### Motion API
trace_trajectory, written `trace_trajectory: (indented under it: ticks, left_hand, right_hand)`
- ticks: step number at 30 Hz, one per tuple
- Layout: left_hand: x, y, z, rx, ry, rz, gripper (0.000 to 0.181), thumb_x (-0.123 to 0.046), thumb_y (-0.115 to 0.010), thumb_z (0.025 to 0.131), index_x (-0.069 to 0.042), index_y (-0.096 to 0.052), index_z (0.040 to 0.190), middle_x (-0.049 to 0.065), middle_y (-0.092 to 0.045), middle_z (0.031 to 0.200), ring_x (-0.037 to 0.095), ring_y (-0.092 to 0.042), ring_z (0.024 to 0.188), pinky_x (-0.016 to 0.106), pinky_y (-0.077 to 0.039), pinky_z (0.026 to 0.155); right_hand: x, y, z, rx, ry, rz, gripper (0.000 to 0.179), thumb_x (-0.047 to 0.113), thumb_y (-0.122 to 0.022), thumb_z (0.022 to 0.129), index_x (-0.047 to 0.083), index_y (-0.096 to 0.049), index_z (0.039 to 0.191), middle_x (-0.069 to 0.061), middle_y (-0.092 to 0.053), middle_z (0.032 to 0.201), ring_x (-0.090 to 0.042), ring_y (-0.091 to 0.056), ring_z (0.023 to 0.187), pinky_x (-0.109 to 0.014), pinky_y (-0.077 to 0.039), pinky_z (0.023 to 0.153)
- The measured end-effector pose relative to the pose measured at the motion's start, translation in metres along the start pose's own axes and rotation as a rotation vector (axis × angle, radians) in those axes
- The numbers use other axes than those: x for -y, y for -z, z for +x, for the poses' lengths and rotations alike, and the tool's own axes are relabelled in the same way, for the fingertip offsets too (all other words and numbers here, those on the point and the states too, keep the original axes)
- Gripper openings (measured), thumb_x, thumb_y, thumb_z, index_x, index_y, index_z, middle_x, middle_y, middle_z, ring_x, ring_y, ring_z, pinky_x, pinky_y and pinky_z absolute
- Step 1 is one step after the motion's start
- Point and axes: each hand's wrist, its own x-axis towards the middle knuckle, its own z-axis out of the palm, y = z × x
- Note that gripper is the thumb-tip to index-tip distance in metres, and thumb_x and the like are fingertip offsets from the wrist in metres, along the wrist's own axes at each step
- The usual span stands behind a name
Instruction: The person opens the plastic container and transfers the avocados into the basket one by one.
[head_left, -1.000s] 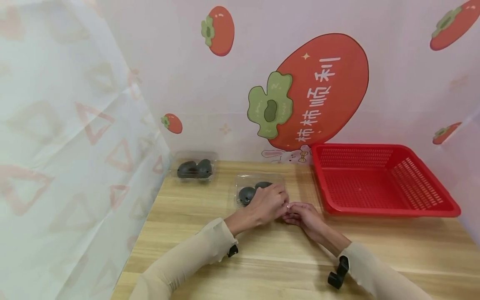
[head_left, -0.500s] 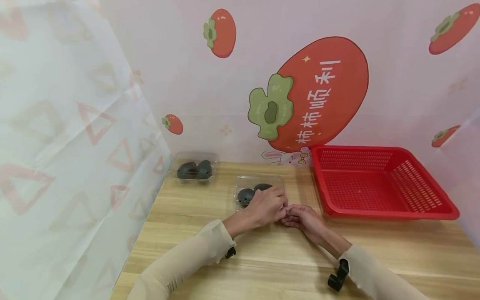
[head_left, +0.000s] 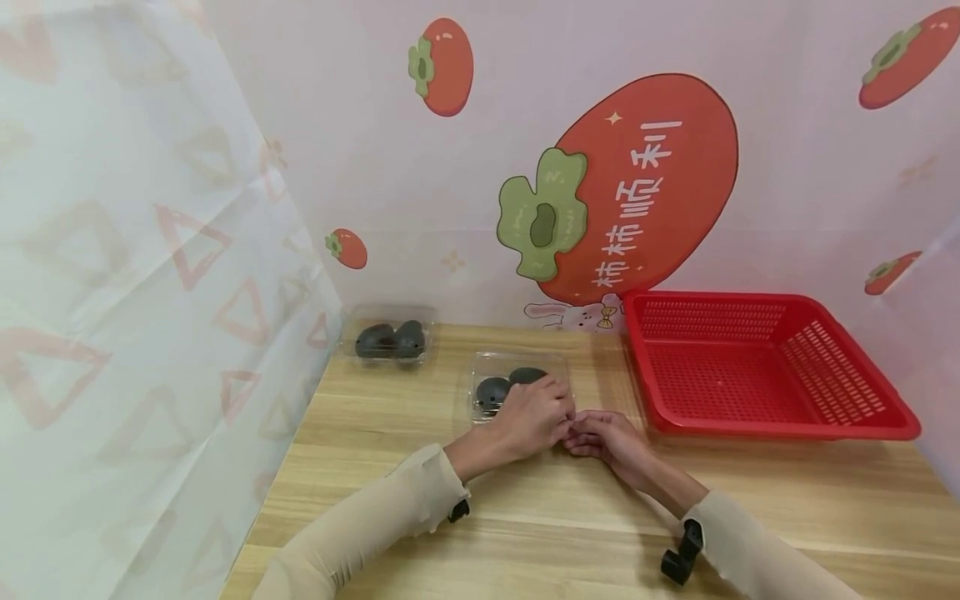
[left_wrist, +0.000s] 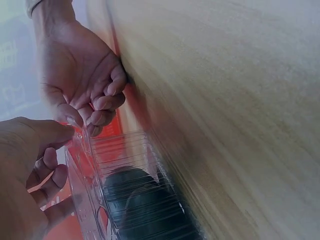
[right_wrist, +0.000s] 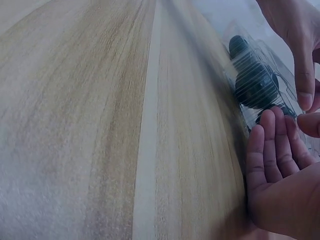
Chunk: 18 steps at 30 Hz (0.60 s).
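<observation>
In the head view a clear plastic clamshell box (head_left: 480, 414) stands at mid-table with dark, egg-shaped fruits that look like avocados (head_left: 492, 392) inside. My left hand (head_left: 534, 417) reaches over its front right corner, and thumb and forefinger pinch the rim there. From the right, my right hand (head_left: 607, 439) meets it at the same corner, thumb and forefinger pinching the box's edge. The left wrist view shows both sets of fingertips close together on the clear flange (left_wrist: 90, 150), with the ribbed side wall below. The left hand partly covers the box in the head view.
Another clear box (head_left: 390, 315) with dark fruits stands at the back left. A red perforated plastic basket (head_left: 787, 430) sits on the right of the wooden table (head_left: 555, 533). Printed sheets (head_left: 450, 183) hang behind and along the left side.
Both hands stay at the box's front right corner, with only slight finger movement. The view has tilted a little; the boxes and the basket stand where they were.
</observation>
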Motion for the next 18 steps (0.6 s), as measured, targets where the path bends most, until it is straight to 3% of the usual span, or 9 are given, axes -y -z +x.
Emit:
trace_trajectory:
  ticks: [9,14,18]
  left_hand:
    - [0.000,0.003,-0.003,-0.006,-0.010,0.015,0.011,-0.035,-0.079,0.097,-0.025,-0.082,0.101,-0.010,-0.073,0.106,0.010,-0.064,0.101,0.024,-0.057,0.081]
    - [0.006,0.007,-0.007,-0.073,0.014,-0.055,0.018,-0.029,-0.080,0.096,-0.022,-0.079,0.113,-0.008,-0.074,0.112,0.011,-0.066,0.103,0.026,-0.057,0.084]
    - [0.014,0.013,-0.012,-0.127,0.054,-0.126,0.024,-0.021,-0.080,0.095,-0.017,-0.077,0.118,-0.003,-0.073,0.115,0.015,-0.069,0.105,0.031,-0.059,0.084]
  right_hand:
    - [0.003,0.001,-0.005,-0.005,-0.015,-0.126,0.020,0.006,-0.053,0.106,-0.001,-0.071,0.113,-0.011,-0.076,0.104,-0.019,-0.074,0.096,-0.034,-0.063,0.085]
    - [0.008,0.000,-0.006,-0.006,-0.038,-0.248,0.025,0.003,-0.058,0.102,-0.015,-0.067,0.118,-0.018,-0.075,0.109,-0.020,-0.074,0.096,-0.035,-0.063,0.083]
    - [0.016,-0.001,-0.006,0.036,-0.036,-0.374,0.026,0.005,-0.060,0.103,-0.017,-0.066,0.117,-0.022,-0.076,0.106,-0.023,-0.075,0.096,-0.037,-0.064,0.083]
